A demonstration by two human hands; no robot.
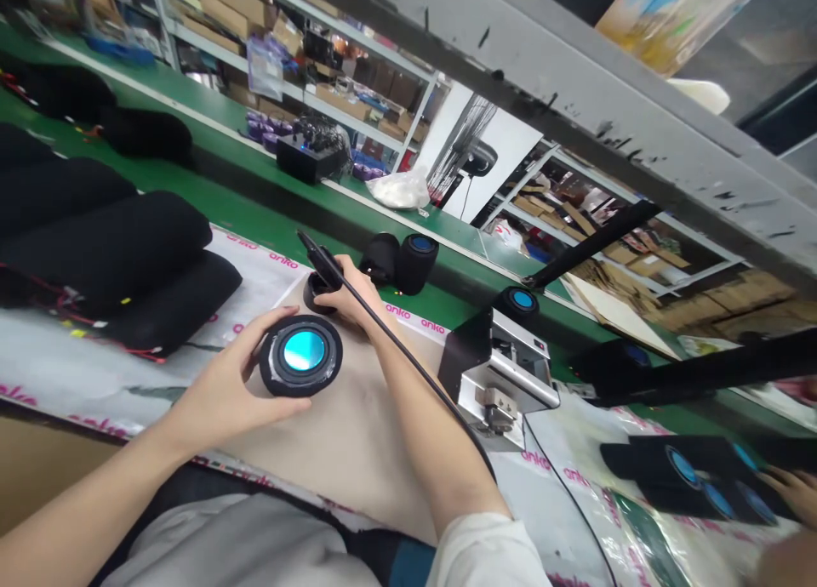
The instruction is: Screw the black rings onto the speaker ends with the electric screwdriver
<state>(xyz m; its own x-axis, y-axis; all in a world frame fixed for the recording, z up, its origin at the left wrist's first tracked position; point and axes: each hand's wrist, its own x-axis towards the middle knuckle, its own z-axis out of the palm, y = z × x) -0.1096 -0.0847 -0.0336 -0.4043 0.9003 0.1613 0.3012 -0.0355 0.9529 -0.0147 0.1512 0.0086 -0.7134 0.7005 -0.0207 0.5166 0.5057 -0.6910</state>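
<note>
My left hand is wrapped round a black cylindrical speaker, whose round end with a shiny blue disc faces up. Beyond it, my right hand is closed on a slim black corded tool. The tool's cable runs back along my forearm. A small dark round object is at my right fingertips; whether they grip it I cannot tell. The speaker stands over a beige work mat.
Black fabric-covered tubes with loose wires lie at left. A metal-and-black machine stands right of my arm. Two black speakers stand behind my hand. At far right, a co-worker's hand is by more speakers. A grey beam crosses overhead.
</note>
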